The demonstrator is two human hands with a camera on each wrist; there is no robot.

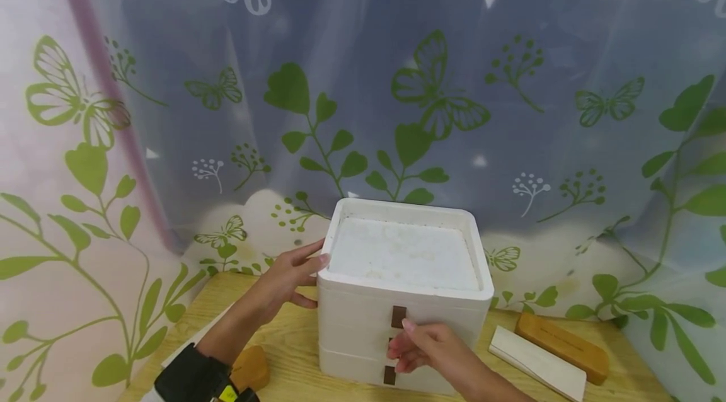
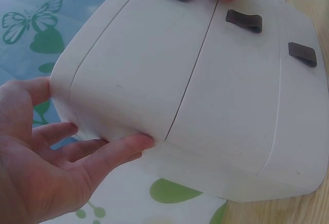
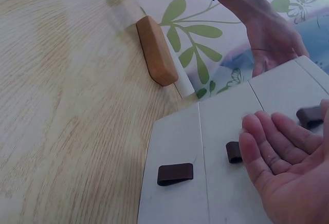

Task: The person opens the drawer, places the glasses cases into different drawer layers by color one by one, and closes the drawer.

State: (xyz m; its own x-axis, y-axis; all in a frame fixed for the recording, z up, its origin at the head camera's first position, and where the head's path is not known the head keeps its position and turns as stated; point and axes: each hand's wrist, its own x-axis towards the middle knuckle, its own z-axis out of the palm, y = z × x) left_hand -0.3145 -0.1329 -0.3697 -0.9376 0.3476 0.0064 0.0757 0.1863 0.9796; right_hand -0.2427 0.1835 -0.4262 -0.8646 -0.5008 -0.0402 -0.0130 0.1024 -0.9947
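Note:
A small white drawer unit (image 1: 351, 333) stands on the table, with a shallow recessed top (image 1: 405, 257) and three closed drawers. Each drawer has a brown pull tab; the top tab (image 1: 399, 316), middle tab (image 2: 244, 21) and bottom tab (image 3: 175, 174) run down the front. My left hand (image 1: 292, 276) rests against the unit's left side, its fingers spread and its thumb near the top rim. In front of the drawers is my right hand (image 1: 428, 348), palm up with loosely bent fingers close to the top and middle tabs, holding nothing.
On the wooden table (image 1: 289, 351), an orange-brown case (image 1: 561, 348) and a white flat object (image 1: 539, 361) lie right of the unit. Another orange-brown case (image 3: 157, 52) is at the left, beside a white strip. A patterned curtain (image 1: 340, 137) hangs close behind.

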